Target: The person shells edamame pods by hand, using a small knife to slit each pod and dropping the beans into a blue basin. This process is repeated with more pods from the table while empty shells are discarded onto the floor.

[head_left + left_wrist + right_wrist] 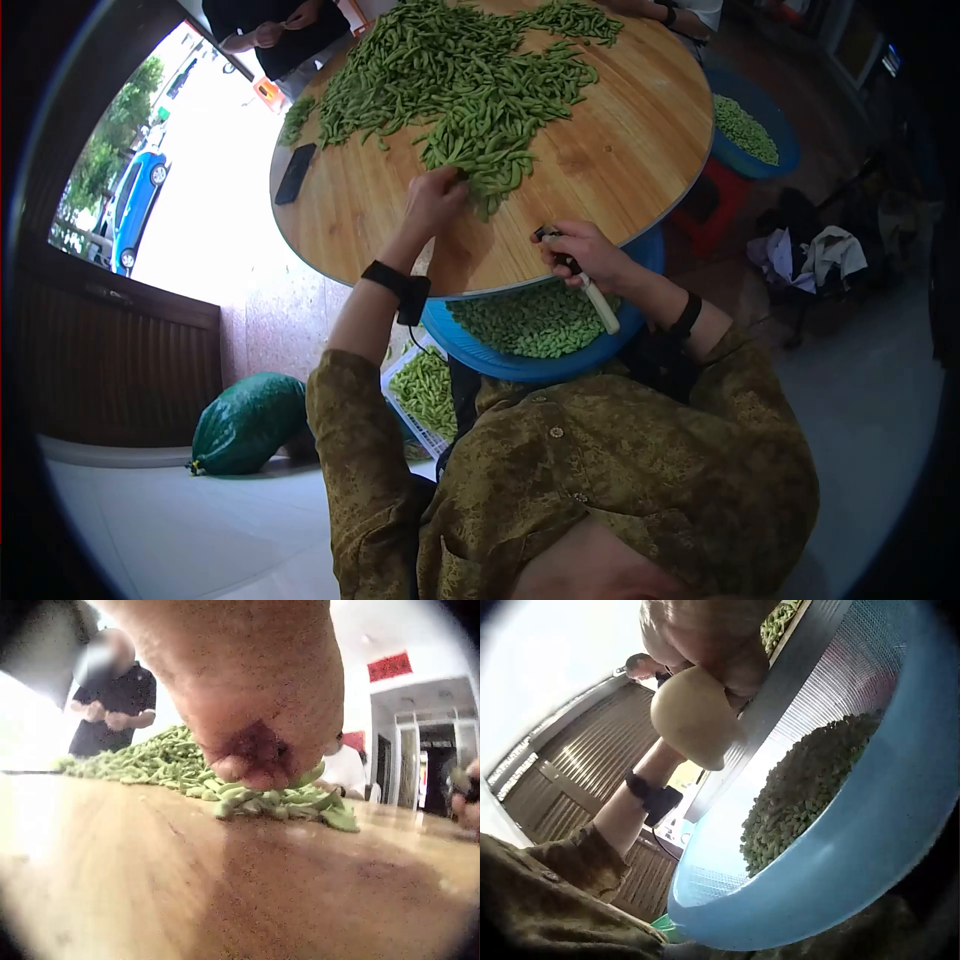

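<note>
My left hand (437,200) is at the near edge of a heap of green pods (470,110) on the round wooden table. In the left wrist view, the curled fingers of this hand (259,754) pinch at the pods (281,804), one poking out beside them. Over the table's near right edge, my right hand (588,254) grips a tool with a pale handle (601,307) and a dark part near the fingers. The handle's rounded end (694,716) fills much of the space below my right hand (712,637) in the right wrist view.
Below the table edge, a blue basin (470,358) holds shelled beans. A white basket (398,408) of pods and a green sack (250,422) stand to the left. A phone (295,174) lies on the table. Another blue basin (785,135) stands right; two people are across the table.
</note>
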`<state>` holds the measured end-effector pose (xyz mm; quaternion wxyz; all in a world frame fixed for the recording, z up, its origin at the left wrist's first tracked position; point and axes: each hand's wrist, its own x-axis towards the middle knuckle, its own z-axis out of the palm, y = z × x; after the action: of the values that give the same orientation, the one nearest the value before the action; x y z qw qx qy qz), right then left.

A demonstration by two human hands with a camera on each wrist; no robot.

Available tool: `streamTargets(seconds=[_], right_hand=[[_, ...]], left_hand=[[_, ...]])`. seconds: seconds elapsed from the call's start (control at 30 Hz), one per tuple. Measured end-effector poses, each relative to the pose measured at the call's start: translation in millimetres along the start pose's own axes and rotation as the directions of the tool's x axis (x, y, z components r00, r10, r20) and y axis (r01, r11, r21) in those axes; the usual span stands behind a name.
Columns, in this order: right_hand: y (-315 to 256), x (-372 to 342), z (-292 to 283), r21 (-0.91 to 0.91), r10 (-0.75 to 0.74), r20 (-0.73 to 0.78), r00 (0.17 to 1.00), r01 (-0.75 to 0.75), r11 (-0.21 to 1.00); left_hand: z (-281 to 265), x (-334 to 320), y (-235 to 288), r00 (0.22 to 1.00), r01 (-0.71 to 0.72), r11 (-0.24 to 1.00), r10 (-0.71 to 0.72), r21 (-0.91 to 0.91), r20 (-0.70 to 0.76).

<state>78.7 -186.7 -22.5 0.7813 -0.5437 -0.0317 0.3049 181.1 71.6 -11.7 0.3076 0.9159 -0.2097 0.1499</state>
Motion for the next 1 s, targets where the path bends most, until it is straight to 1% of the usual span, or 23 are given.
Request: streamTargets(seconds=[0.03, 0.07, 0.1, 0.13, 0.2, 0.23, 0.27, 0.33, 0.37, 0.43, 0.47, 0.53, 0.6, 0.67, 0.73, 0.77, 0.87, 0.97, 1.0], right_hand=[[-1, 1, 4, -0.010, 0.004, 0.009, 1.000, -0.004, 1.000], [-1, 2, 7, -0.009, -0.001, 0.005, 1.000, 0.001, 1.000], [-2, 3, 10, 0.014, -0.016, 0.023, 1.000, 0.015, 1.000], [-2, 4, 13, 0.037, -0.029, 0.042, 0.999, 0.027, 0.999], [-6, 4, 20, 0.069, -0.055, 0.056, 0.997, 0.051, 0.996], [-7, 3, 23, 0.102, -0.081, 0.070, 0.994, 0.074, 0.992], [-8, 3, 25, 0.100, -0.079, 0.069, 0.995, 0.072, 0.992], [-8, 2, 29, 0.147, -0.131, 0.099, 0.986, 0.116, 0.982], [-6, 1, 29, 0.144, -0.124, 0.098, 0.987, 0.109, 0.984], [-4, 1, 29, 0.114, -0.167, 0.190, 0.967, 0.147, 0.983], [-4, 1, 29, 0.111, -0.159, 0.192, 0.968, 0.140, 0.984], [-4, -1, 29, 0.153, -0.145, 0.163, 0.976, 0.120, 0.981], [-8, -6, 32, 0.158, -0.137, 0.173, 0.975, 0.110, 0.981], [-8, -7, 33, 0.162, -0.134, 0.183, 0.974, 0.104, 0.981], [-7, -6, 31, 0.236, -0.122, 0.200, 0.972, 0.073, 0.969], [-7, -6, 30, 0.235, -0.121, 0.201, 0.972, 0.072, 0.969], [-8, -7, 29, 0.254, -0.125, 0.242, 0.962, 0.061, 0.965], [-12, -11, 33, 0.236, -0.123, 0.205, 0.971, 0.073, 0.969], [-11, -10, 33, 0.285, -0.109, 0.199, 0.974, 0.049, 0.957]], left_hand=[[-2, -3, 3, 1.000, -0.008, 1.000, 0.008, 0.000, 0.003], [-5, -6, 6, 0.978, 0.201, 0.934, -0.177, -0.295, 0.106], [-9, -11, 12, 0.913, 0.407, 0.742, -0.315, -0.533, 0.258], [-11, -17, 20, 0.914, 0.405, 0.742, -0.314, -0.534, 0.258], [-10, -32, 39, 0.909, 0.416, 0.505, -0.263, -0.756, 0.324], [-10, -39, 51, 0.917, 0.395, 0.471, -0.250, -0.789, 0.310], [-11, -45, 60, 0.917, 0.395, 0.468, -0.251, -0.790, 0.310], [-9, -54, 73, 0.935, 0.349, 0.443, -0.218, -0.826, 0.279], [-8, -56, 76, 0.930, 0.362, 0.460, -0.232, -0.811, 0.284], [-5, -61, 82, 0.920, 0.389, 0.471, -0.244, -0.792, 0.307], [-5, -63, 84, 0.910, 0.414, 0.489, -0.251, -0.768, 0.330], [-5, -66, 90, 0.904, 0.425, 0.469, -0.257, -0.774, 0.341], [-4, -68, 91, 0.899, 0.436, 0.452, -0.260, -0.778, 0.352], [-2, -68, 89, 0.889, 0.452, 0.389, -0.271, -0.803, 0.369], [-1, -69, 93, 0.880, 0.464, 0.363, -0.291, -0.808, 0.375], [-1, -69, 95, 0.871, 0.476, 0.338, -0.310, -0.812, 0.382], [2, -71, 89, 0.878, 0.465, 0.320, -0.284, -0.826, 0.385], [4, -75, 89, 0.890, 0.437, 0.323, -0.288, -0.840, 0.352], [7, -76, 86, 0.891, 0.436, 0.324, -0.288, -0.840, 0.352]])
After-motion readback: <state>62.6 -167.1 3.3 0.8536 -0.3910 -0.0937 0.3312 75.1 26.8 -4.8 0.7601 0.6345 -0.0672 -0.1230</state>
